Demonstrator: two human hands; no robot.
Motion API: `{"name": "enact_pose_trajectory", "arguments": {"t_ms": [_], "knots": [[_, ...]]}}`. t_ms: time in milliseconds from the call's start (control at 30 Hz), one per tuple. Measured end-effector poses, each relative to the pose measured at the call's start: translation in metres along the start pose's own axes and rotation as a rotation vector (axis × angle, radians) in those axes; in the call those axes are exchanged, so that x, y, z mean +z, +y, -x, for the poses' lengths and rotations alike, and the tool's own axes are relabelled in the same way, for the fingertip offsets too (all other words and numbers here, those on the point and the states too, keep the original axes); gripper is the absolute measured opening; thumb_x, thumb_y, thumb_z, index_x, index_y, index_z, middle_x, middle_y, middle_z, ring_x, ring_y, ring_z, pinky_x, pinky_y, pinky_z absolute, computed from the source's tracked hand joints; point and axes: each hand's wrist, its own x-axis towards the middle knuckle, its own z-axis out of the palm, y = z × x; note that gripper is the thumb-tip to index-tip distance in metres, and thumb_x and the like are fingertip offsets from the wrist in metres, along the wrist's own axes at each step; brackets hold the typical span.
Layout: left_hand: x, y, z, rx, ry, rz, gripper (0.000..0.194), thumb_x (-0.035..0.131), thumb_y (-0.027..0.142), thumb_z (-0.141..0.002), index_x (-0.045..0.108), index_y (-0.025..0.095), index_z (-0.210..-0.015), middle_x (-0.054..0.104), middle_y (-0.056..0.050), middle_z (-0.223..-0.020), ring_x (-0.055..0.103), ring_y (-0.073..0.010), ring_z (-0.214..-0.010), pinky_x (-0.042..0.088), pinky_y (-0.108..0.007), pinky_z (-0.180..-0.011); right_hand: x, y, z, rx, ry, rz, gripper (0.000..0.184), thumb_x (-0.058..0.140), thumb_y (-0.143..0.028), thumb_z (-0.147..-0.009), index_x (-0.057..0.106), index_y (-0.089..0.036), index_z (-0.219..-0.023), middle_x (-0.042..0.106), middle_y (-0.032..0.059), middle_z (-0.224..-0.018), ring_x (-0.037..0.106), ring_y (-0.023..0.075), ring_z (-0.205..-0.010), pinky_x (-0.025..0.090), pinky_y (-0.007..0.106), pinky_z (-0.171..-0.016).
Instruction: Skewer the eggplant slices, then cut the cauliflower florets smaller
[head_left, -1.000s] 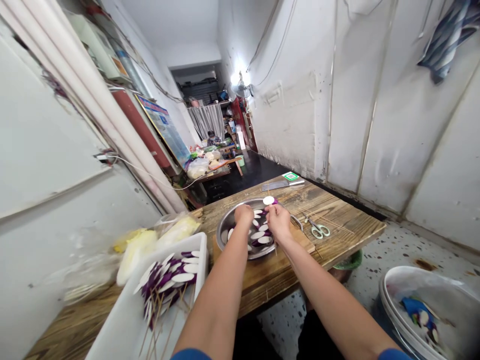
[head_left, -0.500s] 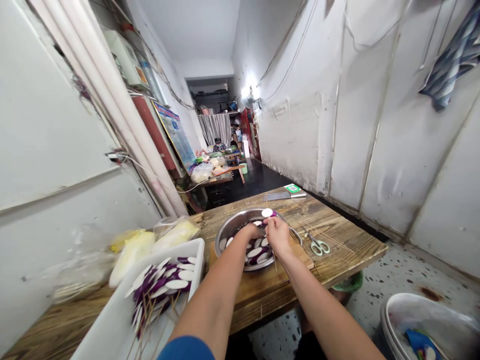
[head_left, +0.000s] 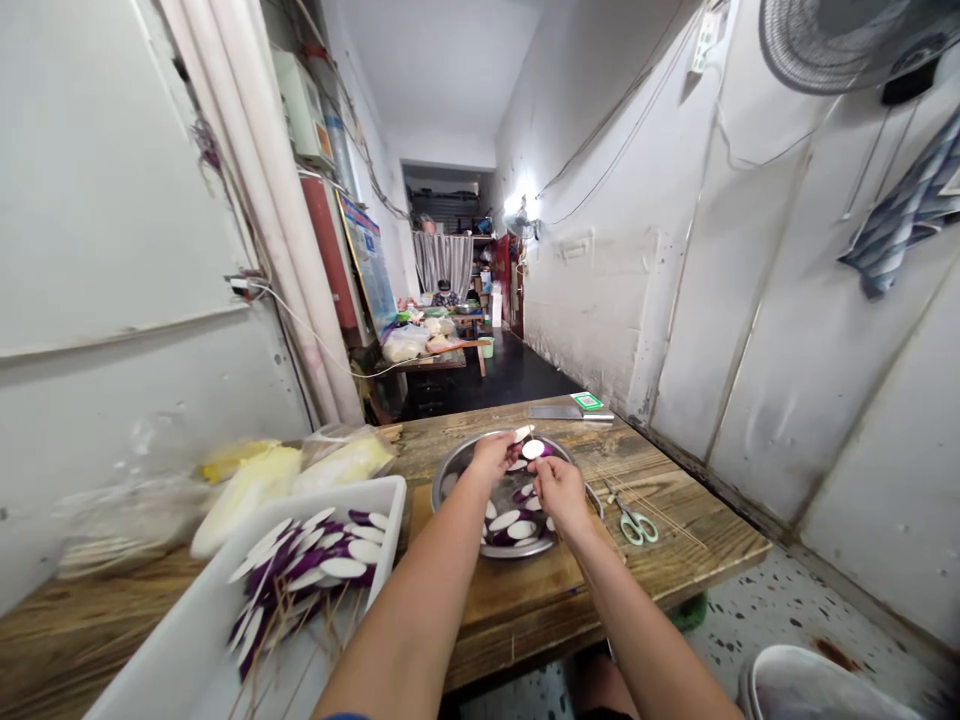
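My left hand (head_left: 493, 458) pinches an eggplant slice (head_left: 523, 433), white-faced, above the far side of a round metal bowl (head_left: 444, 478). Close beside it, my right hand (head_left: 561, 488) is closed on a thin skewer, mostly hidden by the fingers, that bears a purple-edged eggplant slice (head_left: 533, 450). Several more eggplant slices (head_left: 517, 527) lie in the bowl beneath both hands. The bowl rests on a wooden board (head_left: 480, 590). Left of my arms, a white tray (head_left: 395, 510) holds a pile of skewered eggplant slices (head_left: 330, 570).
Scissors (head_left: 637, 526) and loose skewers (head_left: 675, 515) lie right of the bowl. A knife (head_left: 559, 411) and a green-framed card (head_left: 587, 401) sit at the wooden table's far edge. Plastic bags (head_left: 255, 490) stand behind the tray. A bucket (head_left: 810, 685) is on the floor at right. Another person (head_left: 445, 294) sits far back.
My left hand has come up out of the bowl with an eggplant slice. My right hand stays near the same spot with its skewered slice. The view has tilted up.
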Motion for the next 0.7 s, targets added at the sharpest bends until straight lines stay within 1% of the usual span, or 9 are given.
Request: {"name": "enact_pose_trajectory", "arguments": {"t_ms": [67,133,200,267,400,500,700], "knots": [[0.001,0.003,-0.002,0.002,-0.059,0.125,0.008,0.059,0.005,-0.080,0.061,0.011,-0.074,0.060,-0.002,-0.061,0.054,-0.0070,-0.049,0.044,-0.016,-0.049,-0.001,-0.002,0.001,0.023,-0.053,0.030,0.032,0.049,-0.047,-0.075,0.059,-0.018,-0.067,0.045,-0.0050,-0.040,0.035,0.0084,-0.033,0.025,0.020,-0.036],[0.001,0.007,-0.003,0.015,-0.085,0.236,0.009,0.057,0.004,-0.081,0.062,0.010,-0.077,0.060,-0.002,-0.061,0.053,-0.0057,-0.050,0.041,-0.014,-0.047,-0.001,-0.003,0.002,0.040,-0.087,0.053,0.032,0.049,-0.046,-0.075,0.059,-0.017,-0.066,0.044,-0.0053,-0.040,0.033,0.0079,-0.033,0.025,0.020,-0.036],[0.001,0.009,-0.002,0.033,-0.065,0.301,0.009,0.056,0.005,-0.083,0.062,0.010,-0.078,0.060,-0.003,-0.063,0.053,-0.0045,-0.049,0.039,-0.012,-0.045,-0.001,-0.003,0.002,0.041,-0.098,0.081,0.032,0.049,-0.046,-0.074,0.060,-0.017,-0.067,0.044,-0.0054,-0.039,0.034,0.0080,-0.034,0.026,0.020,-0.037],[0.001,0.011,-0.001,0.035,-0.049,0.345,0.009,0.055,0.007,-0.084,0.062,0.009,-0.079,0.061,-0.004,-0.064,0.054,-0.0043,-0.049,0.040,-0.012,-0.046,-0.002,-0.004,0.002,0.033,-0.098,0.116,0.033,0.048,-0.046,-0.074,0.061,-0.016,-0.068,0.045,-0.0050,-0.040,0.036,0.0085,-0.035,0.027,0.020,-0.038],[0.002,0.016,0.003,-0.003,-0.057,0.416,0.010,0.052,0.010,-0.087,0.061,0.008,-0.083,0.064,-0.008,-0.068,0.061,-0.0096,-0.056,0.048,-0.018,-0.053,-0.002,-0.004,0.002,0.031,-0.112,0.154,0.033,0.048,-0.045,-0.074,0.063,-0.016,-0.068,0.047,-0.0040,-0.040,0.039,0.0091,-0.036,0.028,0.021,-0.039],[0.004,0.021,0.007,-0.023,-0.028,0.479,0.010,0.050,0.009,-0.088,0.059,0.008,-0.083,0.066,-0.011,-0.071,0.065,-0.0135,-0.064,0.053,-0.021,-0.058,-0.002,-0.005,0.002,0.038,-0.130,0.157,0.033,0.049,-0.045,-0.074,0.063,-0.016,-0.068,0.047,-0.0039,-0.040,0.039,0.0092,-0.036,0.028,0.021,-0.039],[-0.001,0.028,0.010,-0.038,0.045,0.575,0.007,0.053,0.006,-0.085,0.059,0.007,-0.082,0.065,-0.012,-0.071,0.067,-0.0157,-0.070,0.056,-0.023,-0.064,-0.003,-0.006,0.003,0.048,-0.154,0.146,0.033,0.048,-0.044,-0.075,0.063,-0.015,-0.071,0.045,-0.0047,-0.040,0.038,0.0090,-0.036,0.026,0.020,-0.038]]}}
